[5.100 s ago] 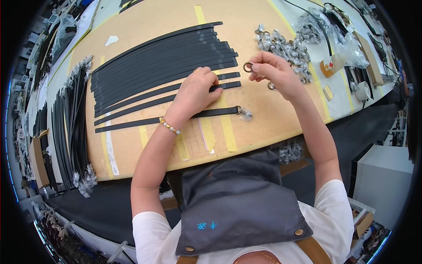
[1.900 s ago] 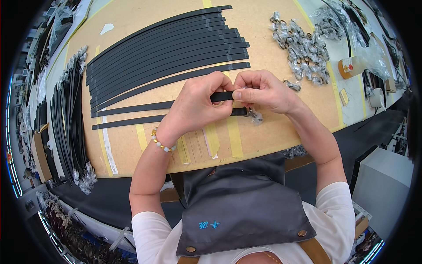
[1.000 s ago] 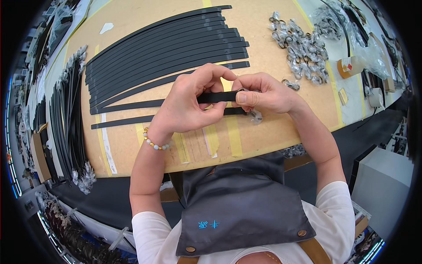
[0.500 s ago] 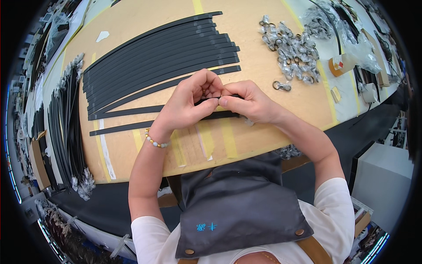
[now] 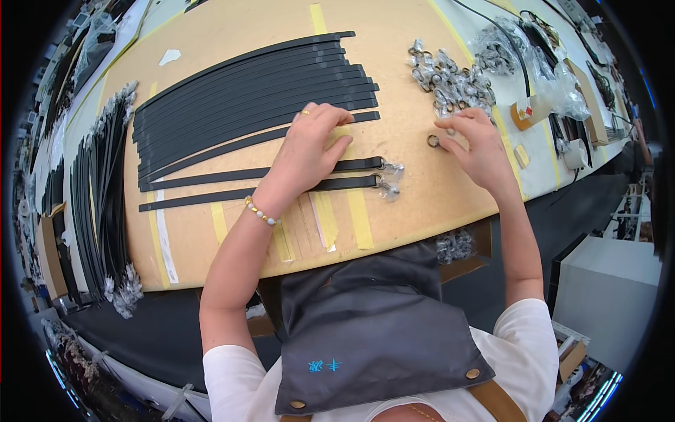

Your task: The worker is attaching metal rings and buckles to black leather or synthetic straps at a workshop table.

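My left hand (image 5: 313,144) reaches over the black straps, thumb and fingers apart, holding nothing. Under it lies a strap (image 5: 358,164) whose right end carries a plastic-wrapped metal clasp (image 5: 391,167). Nearer the table edge, a second strap (image 5: 348,183) also ends in a wrapped clasp (image 5: 388,188). To the right, my right hand (image 5: 478,148) is over a single loose clasp, its dark metal ring (image 5: 433,141) showing beside the thumb. The thumb and forefinger stand apart around the clasp's wrapped part, which the hand partly hides.
Black straps (image 5: 260,98) lie side by side farther back. A pile of wrapped clasps (image 5: 450,77) sits beyond my right hand, with an orange-labelled container (image 5: 527,112) to its right. Bundled straps (image 5: 102,197) hang over the table's left edge.
My hands have separated from the strap end they were working on, which now shows a clasp. The right hand has moved right to the loose clasp; the left has opened.
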A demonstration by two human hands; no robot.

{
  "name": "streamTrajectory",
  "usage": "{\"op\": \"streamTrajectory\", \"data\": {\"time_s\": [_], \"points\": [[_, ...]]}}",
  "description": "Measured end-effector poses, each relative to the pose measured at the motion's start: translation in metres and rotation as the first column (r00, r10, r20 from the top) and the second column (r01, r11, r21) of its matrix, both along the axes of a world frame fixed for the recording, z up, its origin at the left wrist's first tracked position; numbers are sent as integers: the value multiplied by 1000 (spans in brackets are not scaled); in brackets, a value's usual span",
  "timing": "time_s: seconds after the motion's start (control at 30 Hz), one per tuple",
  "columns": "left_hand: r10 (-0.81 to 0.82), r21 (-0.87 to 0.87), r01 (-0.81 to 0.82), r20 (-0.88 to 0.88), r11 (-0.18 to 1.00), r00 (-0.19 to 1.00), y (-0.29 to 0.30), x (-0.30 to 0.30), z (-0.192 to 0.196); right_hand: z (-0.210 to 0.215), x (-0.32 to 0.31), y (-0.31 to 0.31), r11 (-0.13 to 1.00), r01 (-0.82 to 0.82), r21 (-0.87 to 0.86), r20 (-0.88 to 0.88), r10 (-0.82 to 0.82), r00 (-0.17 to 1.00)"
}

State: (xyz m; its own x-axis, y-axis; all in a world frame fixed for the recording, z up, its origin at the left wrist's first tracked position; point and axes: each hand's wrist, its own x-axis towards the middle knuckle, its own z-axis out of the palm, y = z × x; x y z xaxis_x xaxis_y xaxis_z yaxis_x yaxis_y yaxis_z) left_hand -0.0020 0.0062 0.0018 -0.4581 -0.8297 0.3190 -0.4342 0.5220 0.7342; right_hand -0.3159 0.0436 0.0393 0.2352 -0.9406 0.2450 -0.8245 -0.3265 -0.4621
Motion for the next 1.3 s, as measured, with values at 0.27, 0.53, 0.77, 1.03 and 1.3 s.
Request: {"op": "streamTrajectory", "data": {"time_s": [0.27, 0.53, 0.77, 1.03, 1.3], "points": [[133, -73, -120, 212, 990, 968, -7, -1, -17, -16, 11, 11, 992, -121, -22, -126, 118, 985], [65, -37, -58, 225, 998, 972, -10, 6, -13, -23, 30, 0, 983, -176, 52, -97, 181, 979], [96, 118, -102, 54, 988, 994, -9, 18, 0, -14, 27, 4, 977, -196, -82, -97, 188, 977], [27, 179, -8, -106, 984, 994, -3, 16, 7, -26, 28, 9, 987, -155, -33, -35, 154, 988], [27, 165, -9, -107, 986, 994, -5, 20, 6, -29, 19, 21, 994, -107, -36, -32, 106, 994]]}}
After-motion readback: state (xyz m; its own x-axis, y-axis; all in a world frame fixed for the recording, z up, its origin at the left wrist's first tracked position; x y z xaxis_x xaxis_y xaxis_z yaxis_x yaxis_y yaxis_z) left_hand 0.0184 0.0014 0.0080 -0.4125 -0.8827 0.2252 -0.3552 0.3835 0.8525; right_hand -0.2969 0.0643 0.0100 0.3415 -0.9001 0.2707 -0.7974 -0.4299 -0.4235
